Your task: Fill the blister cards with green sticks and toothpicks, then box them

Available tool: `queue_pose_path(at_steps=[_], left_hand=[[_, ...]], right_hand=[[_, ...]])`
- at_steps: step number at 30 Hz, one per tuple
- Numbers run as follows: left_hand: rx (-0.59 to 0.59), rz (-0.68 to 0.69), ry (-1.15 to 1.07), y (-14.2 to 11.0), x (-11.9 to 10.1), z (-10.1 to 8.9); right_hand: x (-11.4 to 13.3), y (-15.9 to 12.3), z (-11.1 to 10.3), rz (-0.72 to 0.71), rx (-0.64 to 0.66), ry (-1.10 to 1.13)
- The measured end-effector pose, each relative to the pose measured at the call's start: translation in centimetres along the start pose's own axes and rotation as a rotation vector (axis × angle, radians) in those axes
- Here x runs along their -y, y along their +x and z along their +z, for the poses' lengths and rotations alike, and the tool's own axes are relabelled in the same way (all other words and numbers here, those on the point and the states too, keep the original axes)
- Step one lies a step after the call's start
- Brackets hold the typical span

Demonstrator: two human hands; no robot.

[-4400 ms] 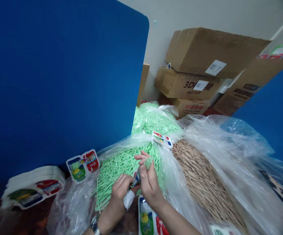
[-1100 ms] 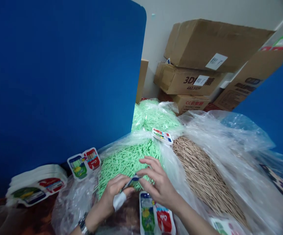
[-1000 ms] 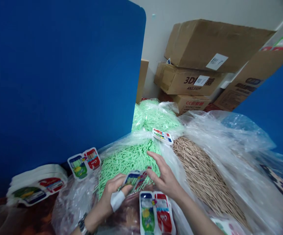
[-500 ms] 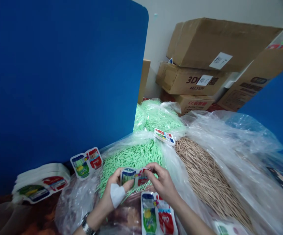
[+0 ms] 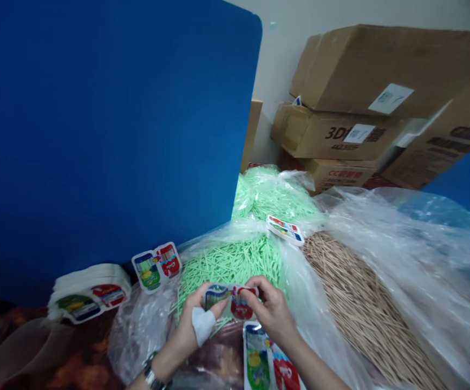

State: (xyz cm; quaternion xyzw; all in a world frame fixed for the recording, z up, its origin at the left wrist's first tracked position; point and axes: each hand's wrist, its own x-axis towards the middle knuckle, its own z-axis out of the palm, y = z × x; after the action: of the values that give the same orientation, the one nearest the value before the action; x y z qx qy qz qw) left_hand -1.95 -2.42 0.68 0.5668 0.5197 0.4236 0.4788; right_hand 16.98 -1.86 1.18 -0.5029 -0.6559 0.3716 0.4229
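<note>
Between my two hands is a small printed candy packet, half green-blue and half red. My left hand, with a white patch below the thumb and a watch at the wrist, pinches its left end. At the red end, the fingers of my right hand are closed on it. Just beneath lies another packet, printed side up and partly behind my right forearm. Green candy sticks fill an open clear bag behind my hands. Brown candy sticks lie in a bag to the right.
A stack of packets stands at the left, with a single packet beside it. One more packet rests between the bags. A blue panel rises at the left; cardboard boxes are piled at the back right.
The view has shifted, so the surroundings appear farther right. My right fingers have moved slightly over the red end of the packet. Both hands still hold it.
</note>
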Motion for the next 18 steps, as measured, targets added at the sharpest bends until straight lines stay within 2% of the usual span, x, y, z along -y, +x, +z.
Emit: queue_pose_path(at_steps=[3, 6, 7, 10, 14, 16, 18], left_hand=[[-0.076, -0.029, 0.013, -0.3, 1.0, -2.9], [-0.308, -0.093, -0.049, -0.1, 2.5, -7.5], [-0.386, -0.106, -0.081, 0.2, 3.1, -9.0], [-0.467, -0.073, -0.003, 1.4, 4.8, -12.3], [-0.572, -0.026, 0.252, 3.0, 6.8, -13.3], [-0.621, -0.026, 0.359, 3.4, 7.3, -13.1], [-0.664, -0.021, 0.464, 3.5, 7.5, -12.9]], right_hand=[[-0.1, -0.1, 0.0, -0.039, 0.06, 0.014], [-0.6, -0.1, 0.7, -0.08, 0.121, -0.087], [-0.9, -0.1, 1.2, -0.102, 0.171, -0.156], [-1.6, -0.2, 3.5, -0.192, 0.401, -0.437], [-1.9, -0.6, 7.5, -0.293, 0.652, -0.835], [-1.5, -0.9, 9.4, -0.313, 0.736, -0.882], [-1.0, -1.4, 11.2, -0.269, 0.797, -0.874]])
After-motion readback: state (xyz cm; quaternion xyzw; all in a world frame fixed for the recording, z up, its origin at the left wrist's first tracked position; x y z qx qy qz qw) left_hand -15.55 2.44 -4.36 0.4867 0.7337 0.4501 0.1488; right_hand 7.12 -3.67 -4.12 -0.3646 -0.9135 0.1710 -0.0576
